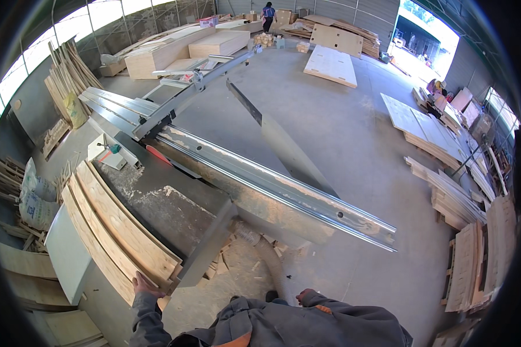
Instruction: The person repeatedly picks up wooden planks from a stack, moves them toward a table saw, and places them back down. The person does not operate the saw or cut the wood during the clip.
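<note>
Fingers (140, 283) of left hand (143, 287) touching plywood strips (121, 231)

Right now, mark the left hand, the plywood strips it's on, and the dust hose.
left hand (143, 285), head view, back of the hand.
plywood strips (121, 228), head view, top face of the stack.
dust hose (270, 260), head view, mid-length of the ribbed hose.

Plank stack (121, 231) crowds saw table (173, 202) left; rail (283, 191) blocks right; middle free.

White printed sacks (36, 202) slump at the left; a yellow bag (75, 110) leans against upright boards.
</note>
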`<move>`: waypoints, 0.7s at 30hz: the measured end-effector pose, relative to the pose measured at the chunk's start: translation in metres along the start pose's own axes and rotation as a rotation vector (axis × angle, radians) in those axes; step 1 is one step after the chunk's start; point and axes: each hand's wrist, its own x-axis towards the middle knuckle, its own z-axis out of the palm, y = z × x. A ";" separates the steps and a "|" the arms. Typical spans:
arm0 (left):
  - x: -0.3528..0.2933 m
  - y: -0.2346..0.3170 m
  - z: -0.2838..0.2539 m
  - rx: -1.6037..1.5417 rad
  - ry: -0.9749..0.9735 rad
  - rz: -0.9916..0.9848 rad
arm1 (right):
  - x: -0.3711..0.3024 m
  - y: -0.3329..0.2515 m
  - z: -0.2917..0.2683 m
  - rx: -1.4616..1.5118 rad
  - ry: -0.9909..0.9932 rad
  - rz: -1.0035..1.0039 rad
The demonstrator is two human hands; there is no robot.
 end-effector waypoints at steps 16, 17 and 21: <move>0.013 -0.018 0.025 -0.187 0.204 0.048 | -0.025 -0.027 -0.017 -0.037 0.030 0.007; -0.001 -0.003 0.004 -0.226 0.162 0.014 | -0.030 -0.030 -0.020 -0.069 0.035 -0.001; -0.058 0.037 -0.076 -0.402 0.028 -0.106 | -0.038 -0.036 -0.023 -0.057 0.045 0.015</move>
